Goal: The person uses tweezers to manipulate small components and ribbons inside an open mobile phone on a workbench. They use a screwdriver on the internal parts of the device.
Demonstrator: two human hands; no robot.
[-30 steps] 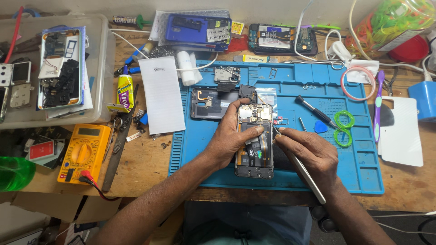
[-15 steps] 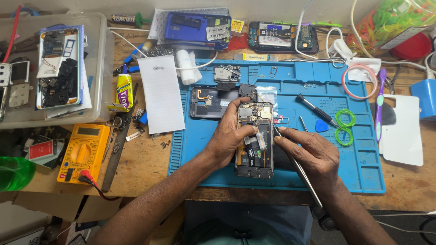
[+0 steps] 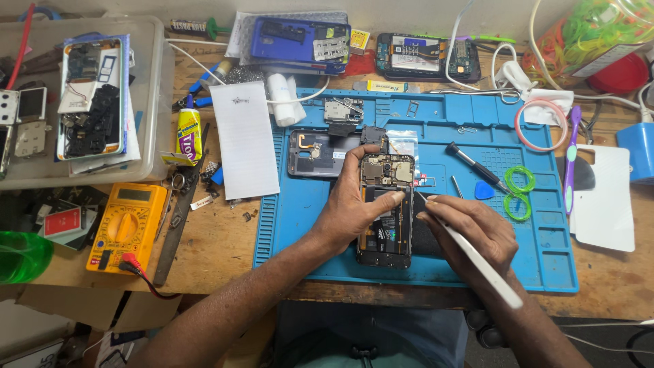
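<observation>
- An opened smartphone (image 3: 385, 211), back cover off, lies on a ribbed blue silicone work mat (image 3: 545, 252) atop a scuffed wooden bench (image 3: 225, 245); the phone's long axis runs away from the person, camera end at the far side, bare circuit board and black battery facing up.
- The left hand (image 3: 354, 208) clamps the phone's left edge, thumb laid across the battery, fingers curled round the top corner.
- The right hand (image 3: 470, 232) closes in a pen grip on a slim white tool (image 3: 477, 262), whose tip meets the phone's right edge while its shaft slants back towards the person's right.
- Just beyond the phone lie a dark grey back cover (image 3: 317, 153), a small clear plastic bag (image 3: 403, 143) and loose metal parts.
- To the right on the mat sit a black-handled screwdriver (image 3: 477, 165), a blue triangular pick (image 3: 484, 191) and a green plastic loop (image 3: 519, 191), all clear of the hands.
- A white rectangular card (image 3: 244, 140) lies off the mat's left edge, beside a yellow glue tube (image 3: 189, 136).
- A yellow multimeter (image 3: 127, 225) with red lead rests at the bench's near left.
- A clear plastic tray (image 3: 153, 102) at far left holds dismantled handsets; two more opened phones lie along the far edge.
</observation>
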